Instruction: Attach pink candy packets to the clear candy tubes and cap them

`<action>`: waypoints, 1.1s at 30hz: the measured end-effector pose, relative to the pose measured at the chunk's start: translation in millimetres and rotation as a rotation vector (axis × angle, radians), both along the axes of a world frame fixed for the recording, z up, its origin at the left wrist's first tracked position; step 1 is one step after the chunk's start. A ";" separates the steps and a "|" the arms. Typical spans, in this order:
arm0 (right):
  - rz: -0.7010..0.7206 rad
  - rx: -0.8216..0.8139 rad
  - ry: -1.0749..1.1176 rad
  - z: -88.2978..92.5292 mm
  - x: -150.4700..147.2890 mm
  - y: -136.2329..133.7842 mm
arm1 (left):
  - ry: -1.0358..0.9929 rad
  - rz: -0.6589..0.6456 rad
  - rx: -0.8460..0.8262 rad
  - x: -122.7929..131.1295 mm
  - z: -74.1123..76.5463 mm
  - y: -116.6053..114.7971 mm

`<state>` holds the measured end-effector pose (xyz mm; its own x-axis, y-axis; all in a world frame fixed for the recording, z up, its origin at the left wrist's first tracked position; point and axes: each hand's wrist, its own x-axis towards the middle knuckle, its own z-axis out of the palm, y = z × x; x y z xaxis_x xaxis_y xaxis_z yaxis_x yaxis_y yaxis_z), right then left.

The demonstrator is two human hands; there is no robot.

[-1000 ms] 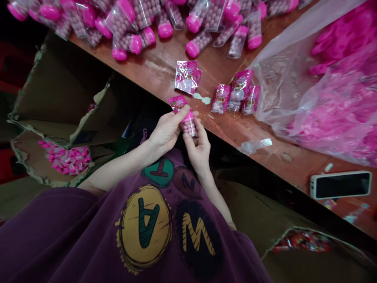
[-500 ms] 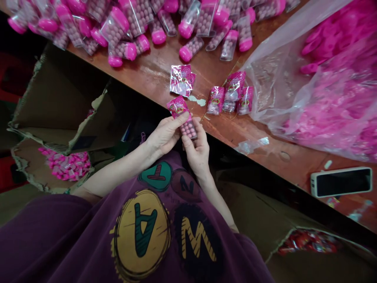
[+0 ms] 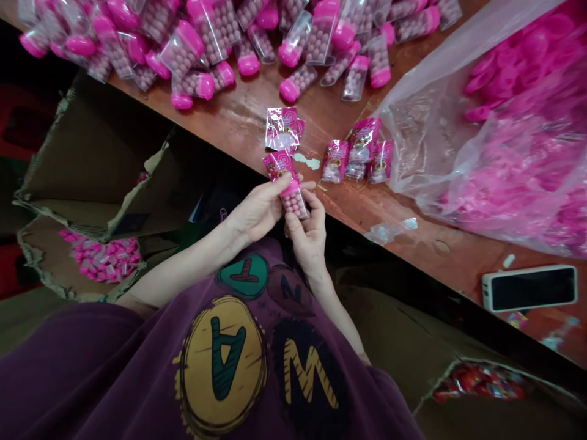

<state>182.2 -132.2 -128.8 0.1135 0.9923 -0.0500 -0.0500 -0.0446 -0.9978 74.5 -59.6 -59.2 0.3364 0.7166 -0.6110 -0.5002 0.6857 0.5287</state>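
In front of my body, both hands hold a small clear candy container (image 3: 295, 203) filled with pink balls, its pink cap pointing away from me. A shiny pink printed sachet (image 3: 279, 164) lies against the cap end. My left hand (image 3: 262, 211) presses its thumb over the place where cap and sachet meet. With thumb and fingers, my right hand (image 3: 308, 235) grips the clear lower end. Just beyond, more pink sachets (image 3: 282, 128) lie on the brown table (image 3: 238, 134). Several filled pink sachets (image 3: 337, 162) sit to their right.
Many pink-capped candy containers (image 3: 213, 36) are heaped at the back. A plastic bag (image 3: 413, 140) of pink parts and a phone (image 3: 531, 287) lie at right. Cardboard boxes (image 3: 92, 153) stand below left; one holds pink containers (image 3: 107, 256). Red wrapped items (image 3: 479, 380) fill another box.
The view has shifted slightly, so the table's things appear a little lower. Both hands keep their hold on the candy container, with the sachet still at its cap end.
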 end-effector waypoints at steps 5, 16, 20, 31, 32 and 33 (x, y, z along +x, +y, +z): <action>0.042 -0.047 0.057 0.9 -4.1 0.5 | 0.065 0.042 0.023 -5.4 1.0 10.2; 0.060 -0.057 0.122 12.0 -11.8 15.4 | 0.122 0.076 0.018 -7.8 -9.8 4.5; -0.029 -0.036 0.150 17.3 -14.2 17.5 | 0.029 0.030 0.056 -13.6 -12.9 0.3; 0.034 -0.087 0.255 14.4 -14.9 16.1 | 0.020 0.081 0.038 -16.1 -9.0 13.6; 0.044 -0.091 0.270 13.8 -16.2 16.5 | 0.026 0.085 0.037 -16.2 -10.0 12.9; 0.055 -0.098 0.281 13.1 -17.5 16.9 | 0.034 0.087 0.034 -16.4 -11.3 11.8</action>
<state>164.8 -115.3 -115.7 0.0281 0.9854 -0.1682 -0.3185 -0.1507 -0.9359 58.2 -47.8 -70.5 0.2515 0.7629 -0.5956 -0.5387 0.6216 0.5687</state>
